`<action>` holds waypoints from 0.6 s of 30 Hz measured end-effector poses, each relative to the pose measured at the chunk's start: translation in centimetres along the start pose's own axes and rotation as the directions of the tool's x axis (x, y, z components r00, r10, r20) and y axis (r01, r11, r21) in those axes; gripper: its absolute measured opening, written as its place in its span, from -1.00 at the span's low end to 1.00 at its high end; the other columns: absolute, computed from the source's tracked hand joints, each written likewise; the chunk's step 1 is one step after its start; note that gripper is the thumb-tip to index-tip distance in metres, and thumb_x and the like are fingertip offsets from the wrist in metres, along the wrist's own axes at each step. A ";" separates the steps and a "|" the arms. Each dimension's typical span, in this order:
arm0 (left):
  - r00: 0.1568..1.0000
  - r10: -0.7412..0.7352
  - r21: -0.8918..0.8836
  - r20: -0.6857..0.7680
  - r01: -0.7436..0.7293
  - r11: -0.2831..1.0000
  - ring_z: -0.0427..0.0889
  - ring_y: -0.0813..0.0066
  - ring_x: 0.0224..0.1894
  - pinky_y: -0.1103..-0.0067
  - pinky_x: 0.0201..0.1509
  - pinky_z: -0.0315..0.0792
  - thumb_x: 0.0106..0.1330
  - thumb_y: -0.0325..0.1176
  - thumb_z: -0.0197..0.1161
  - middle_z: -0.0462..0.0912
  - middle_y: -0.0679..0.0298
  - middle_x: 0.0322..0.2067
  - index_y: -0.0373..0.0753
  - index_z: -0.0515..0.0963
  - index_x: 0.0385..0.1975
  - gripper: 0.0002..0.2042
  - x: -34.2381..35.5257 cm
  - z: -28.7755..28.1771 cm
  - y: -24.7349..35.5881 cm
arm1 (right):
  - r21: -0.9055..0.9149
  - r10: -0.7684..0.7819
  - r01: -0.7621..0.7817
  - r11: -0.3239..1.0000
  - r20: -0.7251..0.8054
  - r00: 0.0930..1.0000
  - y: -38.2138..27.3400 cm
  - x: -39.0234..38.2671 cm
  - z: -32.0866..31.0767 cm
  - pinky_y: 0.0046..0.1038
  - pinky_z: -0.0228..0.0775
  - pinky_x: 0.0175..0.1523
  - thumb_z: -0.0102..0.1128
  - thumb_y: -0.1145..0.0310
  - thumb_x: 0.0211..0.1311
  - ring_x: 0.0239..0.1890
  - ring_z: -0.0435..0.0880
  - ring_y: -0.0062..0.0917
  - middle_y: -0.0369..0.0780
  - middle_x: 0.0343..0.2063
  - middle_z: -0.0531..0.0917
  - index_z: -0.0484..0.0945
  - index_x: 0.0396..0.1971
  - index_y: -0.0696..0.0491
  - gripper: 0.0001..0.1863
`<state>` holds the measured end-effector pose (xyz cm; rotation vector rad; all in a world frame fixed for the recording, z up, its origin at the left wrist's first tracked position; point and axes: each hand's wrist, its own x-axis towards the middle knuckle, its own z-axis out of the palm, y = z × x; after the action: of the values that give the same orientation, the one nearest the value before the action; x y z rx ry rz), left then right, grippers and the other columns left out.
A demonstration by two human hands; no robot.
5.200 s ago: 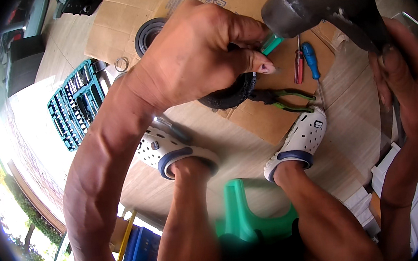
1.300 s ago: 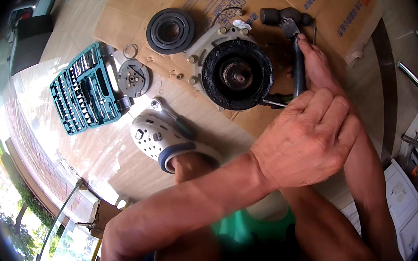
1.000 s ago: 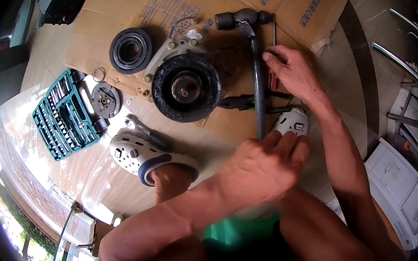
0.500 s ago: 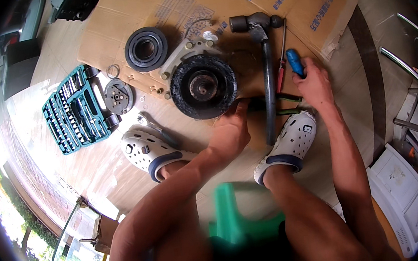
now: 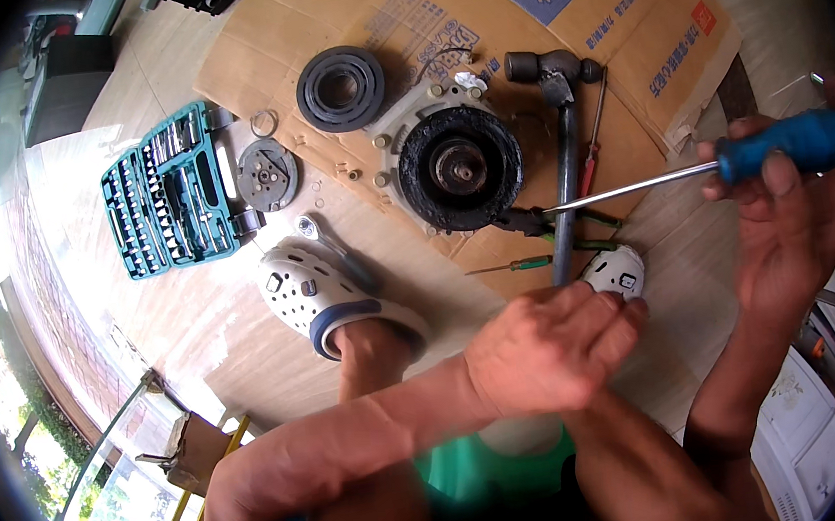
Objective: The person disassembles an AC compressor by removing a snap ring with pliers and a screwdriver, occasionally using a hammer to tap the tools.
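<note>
My right hand (image 5: 783,195), raised at the right, is closed around the blue handle of a screwdriver (image 5: 652,186). The metal shaft points left, crossing above the handle of a ball-peen hammer (image 5: 565,141). My left hand (image 5: 562,347) is curled closed over the hammer's lower end, in front of my right shoe; whether anything is inside its fingers is hidden. Ahead of my hands, a grey metal housing with bolts carries a black, grimy ring-shaped part (image 5: 419,175) around a central shaft. Pliers with green-edged handles (image 5: 591,234) lie partly under the hammer, beside a small green-handled screwdriver (image 5: 528,264).
Flattened cardboard (image 5: 658,46) lies under the housing. A black pulley (image 5: 368,89), a round metal plate (image 5: 280,188), a ratchet wrench (image 5: 347,262) and a teal socket set (image 5: 226,178) sit leftward. A red-handled screwdriver (image 5: 588,172) lies beside the hammer. My white clogs (image 5: 290,288) stand on the floor.
My right hand has lifted the blue screwdriver off the floor, up and to the right. My left hand has drawn back from beside the black ring, toward me and rightward. The view has shifted.
</note>
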<state>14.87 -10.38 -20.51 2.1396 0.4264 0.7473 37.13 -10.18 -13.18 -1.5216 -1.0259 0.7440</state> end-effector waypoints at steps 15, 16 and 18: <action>0.884 -0.025 -0.134 -0.467 -0.043 0.990 0.66 0.09 -0.13 0.34 -0.24 0.53 0.05 -0.39 0.41 0.67 0.05 -0.11 -0.31 0.66 -0.28 -0.76 4.9 -0.9 1.2 | 0.027 0.022 -0.022 0.999 -0.006 1.000 0.5 0.3 6.8 -0.39 0.60 0.11 0.31 0.70 0.30 -0.09 0.71 -0.42 0.02 -0.13 0.69 0.15 0.40 0.19 -0.27; 0.855 -0.023 -0.102 -0.517 -0.035 0.994 0.66 0.08 -0.12 0.32 -0.23 0.53 0.08 -0.40 0.42 0.67 0.05 -0.09 -0.28 0.67 -0.27 -0.78 4.9 -0.7 1.3 | 0.021 0.044 -0.044 0.999 0.012 0.999 0.1 0.4 6.9 -0.40 0.59 0.13 0.30 0.72 0.29 -0.08 0.70 -0.44 0.00 -0.13 0.69 0.15 0.39 0.19 -0.27; 0.847 -0.031 -0.065 -0.530 -0.004 0.998 0.65 0.05 -0.07 0.27 -0.14 0.53 0.12 -0.40 0.40 0.66 0.04 -0.05 -0.25 0.68 -0.23 -0.78 4.5 -0.7 2.0 | 0.016 0.093 -0.093 0.996 0.009 0.996 -0.8 0.6 7.1 -0.43 0.56 0.12 0.31 0.73 0.26 -0.09 0.68 -0.48 -0.06 -0.15 0.66 0.18 0.37 0.18 -0.28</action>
<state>18.01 -8.86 -16.96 1.8421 0.6942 1.3357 30.97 -6.54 -13.82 -1.5610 -0.9582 0.8227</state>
